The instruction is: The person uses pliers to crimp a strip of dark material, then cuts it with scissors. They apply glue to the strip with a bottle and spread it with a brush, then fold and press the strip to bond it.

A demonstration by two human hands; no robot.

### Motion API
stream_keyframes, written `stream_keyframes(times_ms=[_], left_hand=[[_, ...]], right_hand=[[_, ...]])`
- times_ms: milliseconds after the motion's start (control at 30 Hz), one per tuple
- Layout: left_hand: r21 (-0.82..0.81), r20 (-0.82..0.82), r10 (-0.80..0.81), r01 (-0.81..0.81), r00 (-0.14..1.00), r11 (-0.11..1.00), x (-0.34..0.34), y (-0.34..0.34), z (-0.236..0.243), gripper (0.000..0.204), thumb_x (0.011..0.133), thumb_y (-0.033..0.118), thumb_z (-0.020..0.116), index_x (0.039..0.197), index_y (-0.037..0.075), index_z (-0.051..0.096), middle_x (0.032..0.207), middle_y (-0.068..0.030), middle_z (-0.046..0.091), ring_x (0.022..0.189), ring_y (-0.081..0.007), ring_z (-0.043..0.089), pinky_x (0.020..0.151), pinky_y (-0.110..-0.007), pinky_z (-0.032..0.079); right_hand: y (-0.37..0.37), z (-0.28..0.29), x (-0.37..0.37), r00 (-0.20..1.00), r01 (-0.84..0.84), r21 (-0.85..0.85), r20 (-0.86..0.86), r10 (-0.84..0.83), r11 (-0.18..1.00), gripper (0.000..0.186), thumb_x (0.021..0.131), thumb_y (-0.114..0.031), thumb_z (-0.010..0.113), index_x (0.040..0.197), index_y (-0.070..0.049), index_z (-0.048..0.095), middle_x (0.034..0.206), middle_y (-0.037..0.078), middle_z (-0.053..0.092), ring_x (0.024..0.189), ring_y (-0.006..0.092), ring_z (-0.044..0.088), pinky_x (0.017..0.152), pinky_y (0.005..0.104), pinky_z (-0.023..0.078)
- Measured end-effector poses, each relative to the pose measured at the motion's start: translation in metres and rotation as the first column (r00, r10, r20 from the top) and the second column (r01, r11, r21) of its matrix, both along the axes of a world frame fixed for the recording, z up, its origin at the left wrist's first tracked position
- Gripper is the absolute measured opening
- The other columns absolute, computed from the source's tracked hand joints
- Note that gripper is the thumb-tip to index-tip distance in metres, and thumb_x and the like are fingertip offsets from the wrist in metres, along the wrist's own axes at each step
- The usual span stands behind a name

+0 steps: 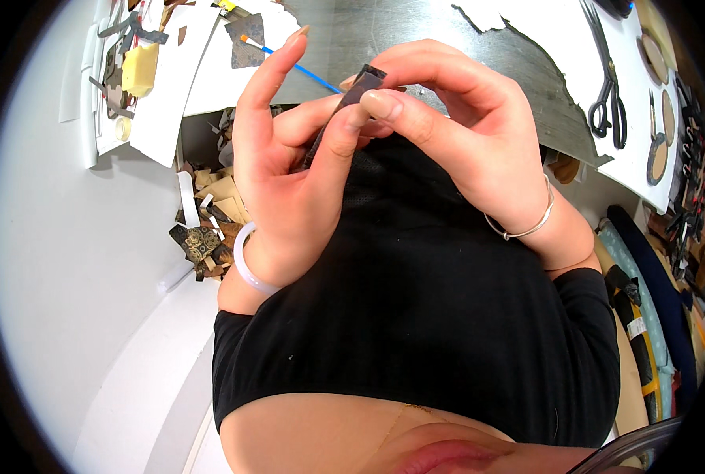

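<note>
A narrow dark brown strip, perhaps leather or fabric, is held up between my two hands above the table's near edge. My left hand pinches it between thumb and fingers, with its index finger raised and stretched out. At the strip's upper end, my right hand grips it between thumb and index finger. The strip's lower part runs down behind my left thumb, partly hidden. Beyond my left fingers appears a thin blue-handled brush with an orange tip, partly covered by the raised finger.
Large black scissors lie on the table's right side. A patterned dark piece and a yellow block are at the far left. Below the table edge is a heap of scraps. Rolls of material stand at the right.
</note>
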State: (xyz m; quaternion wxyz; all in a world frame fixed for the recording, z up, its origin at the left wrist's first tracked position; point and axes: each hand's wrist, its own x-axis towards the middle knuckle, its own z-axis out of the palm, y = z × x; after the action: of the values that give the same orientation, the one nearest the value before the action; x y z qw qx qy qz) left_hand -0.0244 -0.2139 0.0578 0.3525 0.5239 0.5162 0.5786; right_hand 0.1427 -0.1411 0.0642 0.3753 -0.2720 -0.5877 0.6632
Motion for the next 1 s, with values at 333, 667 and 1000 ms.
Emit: stream_keyframes(times_ms=[333,667,1000], left_hand=[[0.107,-0.195,-0.011,0.032,0.981,0.994,-0.012,-0.001,-0.009,0.061,0.101,-0.001,0.062,0.152,-0.009,0.03,0.1,-0.015,0.076,0.088,-0.0171,0.074,0.083,-0.028,0.061],[-0.203,0.229,-0.058,0.105,0.972,0.974,-0.008,-0.001,0.004,0.054,0.107,0.01,0.054,0.152,-0.009,0.03,0.102,-0.017,0.076,0.091,-0.0225,0.075,0.085,-0.033,0.062],[-0.167,0.289,0.01,0.04,0.957,0.985,-0.004,-0.002,0.002,0.055,0.107,0.01,0.057,0.151,-0.008,0.031,0.103,-0.014,0.077,0.091,-0.0192,0.074,0.084,-0.032,0.061]], right_hand=[[0.002,0.001,-0.011,0.997,0.072,0.084,0.031,-0.074,0.994,0.01,0.096,0.0,0.068,0.105,0.004,0.073,0.106,0.011,0.071,0.099,0.0181,0.068,0.085,0.0291,0.055],[0.008,-0.002,-0.011,0.985,0.108,0.094,0.128,-0.12,0.99,0.011,0.095,0.001,0.069,0.105,0.003,0.073,0.11,0.011,0.07,0.105,0.0197,0.068,0.092,0.0314,0.053],[0.005,-0.007,-0.01,0.995,0.063,0.122,0.068,-0.072,0.991,0.02,0.095,-0.002,0.071,0.115,0.002,0.07,0.114,0.011,0.071,0.11,0.019,0.068,0.097,0.0325,0.053]])
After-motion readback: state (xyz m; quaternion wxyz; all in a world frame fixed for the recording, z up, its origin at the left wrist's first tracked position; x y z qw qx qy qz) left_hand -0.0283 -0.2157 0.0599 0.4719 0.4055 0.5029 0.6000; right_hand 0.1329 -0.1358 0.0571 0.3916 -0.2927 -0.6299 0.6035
